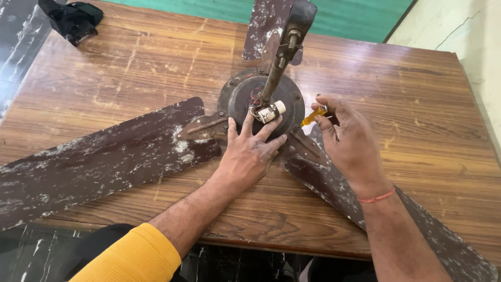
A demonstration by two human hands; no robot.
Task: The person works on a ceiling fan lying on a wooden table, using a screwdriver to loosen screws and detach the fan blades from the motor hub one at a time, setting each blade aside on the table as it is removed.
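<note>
Three fan blades (99,156); two hands (250,151)

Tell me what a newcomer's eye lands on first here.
An old ceiling fan lies across the middle of the wooden table, its brown, paint-flecked blades spreading left, right and to the far edge. The left hand rests flat on the round motor housing below a small white cylinder, while the right hand pinches a small yellow tool beside it.

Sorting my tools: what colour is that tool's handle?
Translucent yellow-orange handle, in the right hand; head view.
</note>
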